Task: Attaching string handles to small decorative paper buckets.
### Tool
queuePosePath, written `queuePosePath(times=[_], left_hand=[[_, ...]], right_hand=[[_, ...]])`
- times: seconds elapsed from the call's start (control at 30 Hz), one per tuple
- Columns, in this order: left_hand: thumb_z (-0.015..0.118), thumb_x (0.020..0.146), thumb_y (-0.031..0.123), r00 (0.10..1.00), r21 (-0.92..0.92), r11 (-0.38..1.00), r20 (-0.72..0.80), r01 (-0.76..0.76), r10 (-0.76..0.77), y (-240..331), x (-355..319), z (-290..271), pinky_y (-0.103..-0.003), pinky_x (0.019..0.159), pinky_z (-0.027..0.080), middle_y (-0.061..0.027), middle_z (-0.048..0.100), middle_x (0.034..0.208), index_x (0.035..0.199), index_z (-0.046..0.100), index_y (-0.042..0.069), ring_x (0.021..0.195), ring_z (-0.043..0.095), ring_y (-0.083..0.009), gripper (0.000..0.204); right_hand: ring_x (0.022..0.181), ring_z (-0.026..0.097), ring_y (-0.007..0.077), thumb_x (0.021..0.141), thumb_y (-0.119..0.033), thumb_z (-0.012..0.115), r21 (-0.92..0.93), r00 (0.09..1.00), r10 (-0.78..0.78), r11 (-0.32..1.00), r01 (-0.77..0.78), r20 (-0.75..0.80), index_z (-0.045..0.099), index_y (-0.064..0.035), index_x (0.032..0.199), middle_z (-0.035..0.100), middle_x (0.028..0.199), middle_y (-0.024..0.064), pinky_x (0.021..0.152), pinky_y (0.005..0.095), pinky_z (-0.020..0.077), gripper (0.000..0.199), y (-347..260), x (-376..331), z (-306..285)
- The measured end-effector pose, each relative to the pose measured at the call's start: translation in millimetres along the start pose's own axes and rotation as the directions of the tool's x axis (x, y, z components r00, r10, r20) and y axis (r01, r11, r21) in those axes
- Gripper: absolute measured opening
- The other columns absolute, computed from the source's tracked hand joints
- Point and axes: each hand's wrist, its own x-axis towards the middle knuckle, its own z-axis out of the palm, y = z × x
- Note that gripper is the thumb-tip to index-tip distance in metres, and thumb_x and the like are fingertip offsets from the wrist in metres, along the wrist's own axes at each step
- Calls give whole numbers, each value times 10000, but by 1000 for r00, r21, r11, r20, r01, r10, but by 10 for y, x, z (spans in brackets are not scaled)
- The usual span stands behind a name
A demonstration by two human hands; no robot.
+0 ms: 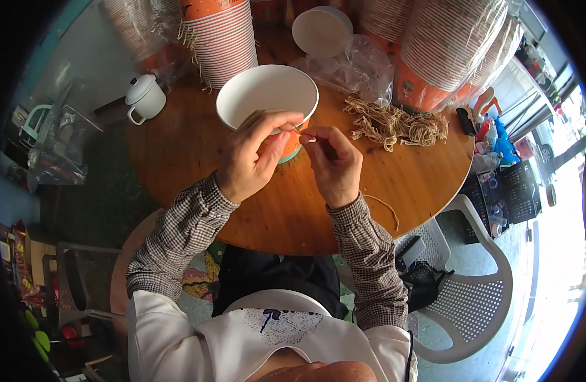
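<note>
Hands (336, 162) raised nearly together by a bucket (267, 92), right pinching a thin strand (298, 129), left's grip unclear

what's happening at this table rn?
A person is doing close fingertip work at the round wooden table. The right hand pinches a small thin piece, too small to identify; the left hand is right up beside it. Just beyond them stands an open, white-lined orange bucket. A twine bundle lies to its right, and a loose strand near the right forearm.
</note>
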Motion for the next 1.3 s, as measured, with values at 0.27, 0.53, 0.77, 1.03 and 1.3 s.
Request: queuePosePath(times=[0.27, 0.53, 0.77, 1.03, 1.3], left_hand=[[650, 819, -20, 975, 144, 981, 161, 128, -151, -159, 131, 45, -286, 720, 522, -79, 672, 925, 1017, 641, 28, 827, 645, -191, 204], [642, 876, 40, 925, -193, 909, 168, 370, -341, -292, 244, -15, -260, 706, 522, -36, 678, 822, 909, 649, -4, 769, 636, -95, 56], [616, 918, 78, 891, -135, 920, 334, 367, -306, -244, 305, -61, -244, 772, 518, -31, 666, 900, 971, 653, -26, 847, 627, -93, 122], [648, 905, 134, 815, -82, 882, 429, 464, -389, -138, 369, -73, -230, 769, 495, -10, 668, 862, 948, 671, -12, 839, 601, -60, 154], [682, 877, 186, 836, -178, 854, 377, 488, -399, -202, 335, -56, -247, 734, 506, -55, 692, 806, 887, 687, -9, 768, 617, -91, 195]], right_hand=[[733, 592, 73, 859, 10, 663, 142, 998, 41, 989, -49, 57, 648, -2, 984, 655, 871, 23, 643, 214, 485, 126, -122, 126, -87], [642, 594, 129, 813, 12, 680, -335, 999, -45, 941, 45, 9, 664, -17, 894, 623, 793, 75, 553, 255, 464, 88, -241, 35, -480], [635, 567, 154, 787, 6, 697, -399, 942, -316, 854, 334, 113, 671, -49, 889, 609, 847, 51, 547, 268, 450, 119, -527, 225, -325], [745, 593, 144, 821, -24, 682, -256, 980, -201, 947, 195, 1, 659, -6, 930, 630, 891, 69, 671, 266, 476, 113, -119, 465, -397], [906, 592, 156, 784, -24, 744, -81, 985, -166, 984, 161, -53, 664, -10, 941, 657, 942, 60, 841, 287, 463, 177, -117, 89, -324]])
